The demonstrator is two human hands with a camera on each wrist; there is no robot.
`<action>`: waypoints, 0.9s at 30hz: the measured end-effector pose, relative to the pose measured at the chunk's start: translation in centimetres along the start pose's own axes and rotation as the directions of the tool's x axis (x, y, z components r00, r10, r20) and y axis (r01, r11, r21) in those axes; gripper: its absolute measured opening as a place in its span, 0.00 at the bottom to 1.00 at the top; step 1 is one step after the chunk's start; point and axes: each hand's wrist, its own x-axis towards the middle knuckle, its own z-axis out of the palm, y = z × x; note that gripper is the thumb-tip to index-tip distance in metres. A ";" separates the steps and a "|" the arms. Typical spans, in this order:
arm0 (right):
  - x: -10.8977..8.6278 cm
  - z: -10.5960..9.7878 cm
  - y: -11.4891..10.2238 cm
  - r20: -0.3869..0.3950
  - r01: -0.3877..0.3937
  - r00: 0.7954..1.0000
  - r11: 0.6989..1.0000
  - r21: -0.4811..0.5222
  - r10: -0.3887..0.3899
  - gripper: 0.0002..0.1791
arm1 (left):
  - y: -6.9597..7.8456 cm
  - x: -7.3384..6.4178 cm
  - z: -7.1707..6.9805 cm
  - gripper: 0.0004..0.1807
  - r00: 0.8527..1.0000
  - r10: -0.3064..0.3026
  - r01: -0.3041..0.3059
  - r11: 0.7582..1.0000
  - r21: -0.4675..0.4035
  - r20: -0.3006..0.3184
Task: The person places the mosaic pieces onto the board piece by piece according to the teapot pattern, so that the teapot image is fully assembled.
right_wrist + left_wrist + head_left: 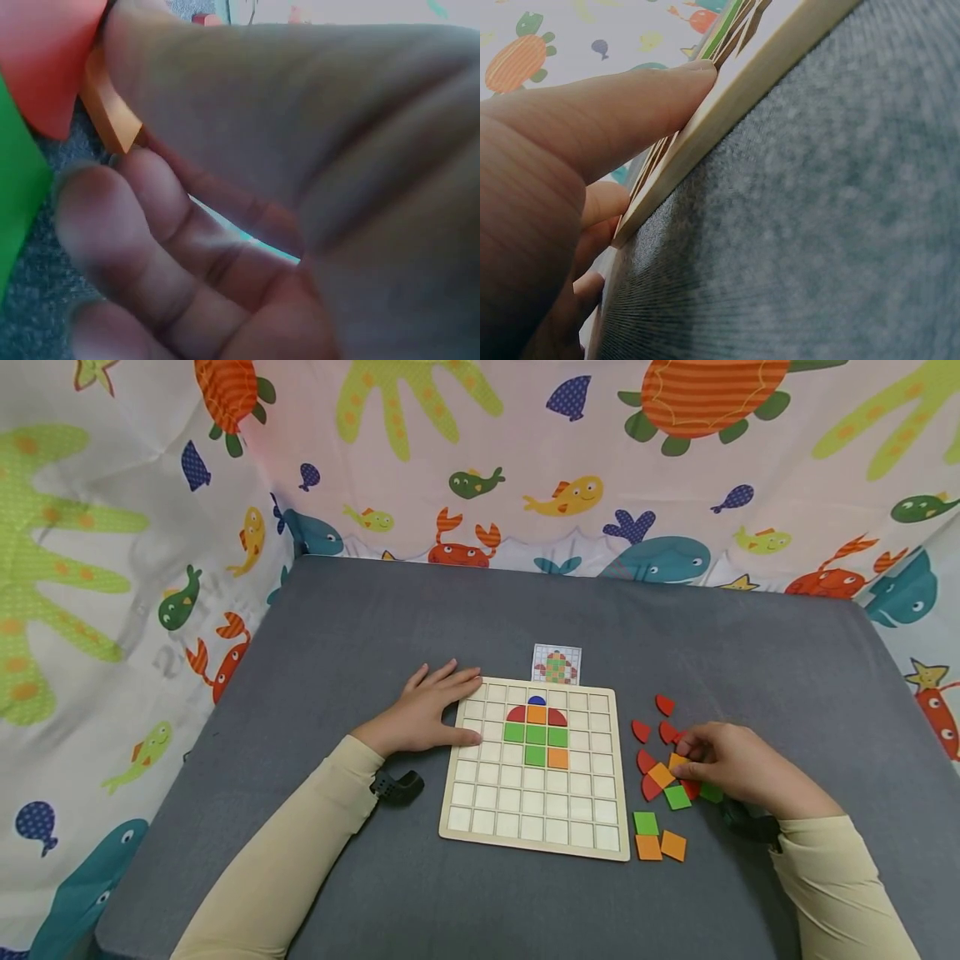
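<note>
An orange square tile (677,760) is pinched in the narrow grip of the right hand (746,767), low over loose red pieces (641,732), green squares (678,797) and other orange squares (648,847), all between the right edge of the wooden grid board (533,802) and the right edge of the grey surface (375,627). The left hand (420,714) has its grip wide, thumb and fingers spread on the board's left edge toward its far corner, while blue, red, orange and green tiles (536,734) fill cells in the board's far half. A small pattern card (557,665) lies at the board's far edge, and past the surface's far edge hangs a sea-animal cloth (420,485)
</note>
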 end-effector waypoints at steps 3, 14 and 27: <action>-0.1 0.0 -0.1 -0.013 0.001 1.000 1.000 -0.006 -0.001 0.14 | 0.0 0.0 0.0 0.53 1.000 0.004 -0.004 1.000 0.002 -0.004; -0.2 -0.5 -1.8 -0.055 0.039 0.998 0.999 -0.007 -0.039 0.10 | 0.0 0.0 0.0 0.53 1.000 0.009 -0.009 1.000 -0.002 -0.005; 1.9 0.3 -6.6 -0.052 0.124 0.991 0.992 0.017 -0.123 0.05 | 0.1 0.0 -0.1 0.53 1.000 0.006 -0.006 1.000 -0.001 -0.002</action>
